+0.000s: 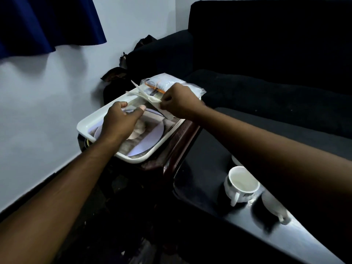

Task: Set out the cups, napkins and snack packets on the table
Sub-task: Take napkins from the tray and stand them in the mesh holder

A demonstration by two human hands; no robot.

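**Napkin pinched over tray, cups already down on the dark table**

Right hand [179, 101] closed in a pinch on a thin white napkin [146, 96], lifted just above the far end of the white tray [85, 128]. Left hand [118, 122] spread and slack over the tray's middle, fingers curled but gripping nothing that can be made out. Snack packets [163, 84] stacked at the tray's far corner, touching the napkin's raised edge. One white cup [242, 184] upright on the glossy dark table [200, 168], handle toward the camera; a second white cup [274, 206] just beside it, blurred and partly hidden under the right forearm.

Likely trouble: several sheets coming up together, or a tear, given how flimsy the paper looks and how small the pinch is. Risk too of the packets being dragged off the corner toward the sofa [266, 73], since overhanging the rim already. Tray perched on a narrow stand near the wall [47, 111], its near edge unsupported by the look of it; a downward press from the left hand could tip it.

Open room: bare tabletop between tray and cups. Tight spot: right forearm passing low over both cups on any swing back
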